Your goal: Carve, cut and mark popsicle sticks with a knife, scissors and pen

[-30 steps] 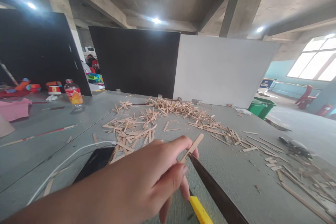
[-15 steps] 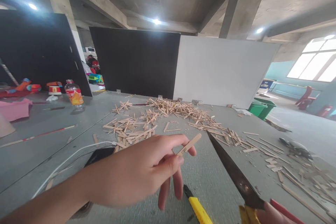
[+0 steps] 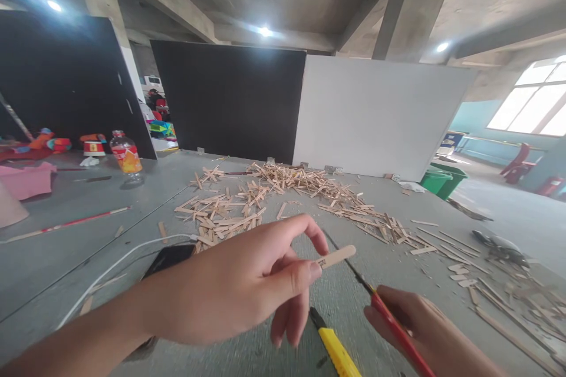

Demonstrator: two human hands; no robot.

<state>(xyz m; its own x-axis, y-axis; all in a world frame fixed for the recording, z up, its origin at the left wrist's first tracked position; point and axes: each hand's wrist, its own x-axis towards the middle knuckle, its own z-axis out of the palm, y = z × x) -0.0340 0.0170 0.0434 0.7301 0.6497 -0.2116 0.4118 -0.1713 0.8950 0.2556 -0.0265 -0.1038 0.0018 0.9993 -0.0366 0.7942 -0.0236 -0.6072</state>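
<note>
My left hand (image 3: 247,283) is closed, pinching a flat wooden craft stick (image 3: 338,256) between thumb and fingers. The stick's rounded end points right, and a small dark mark shows beside my thumb. At the lower right, my right hand (image 3: 411,321) is wrapped round the red and yellow handles of a pair of scissors (image 3: 392,324). Their blades are seen nearly edge-on, pointing up and left behind the stick. Between my hands on the table lies a yellow utility knife (image 3: 335,346) with a black tip. A dark phone (image 3: 170,260) is partly hidden under my left forearm.
A large pile of wooden sticks (image 3: 305,179) spreads across the grey table (image 3: 145,200). Longer strips and scraps (image 3: 508,318) lie at right, near a black-and-clear object (image 3: 502,249). A white cable (image 3: 119,259) runs to the phone. A bottle (image 3: 126,156) stands left. Panels (image 3: 230,100) rise behind.
My right hand has come up and left, turning the scissors from broadside to nearly edge-on. The stick in my left hand has swung flatter and lower, its tip further right.
</note>
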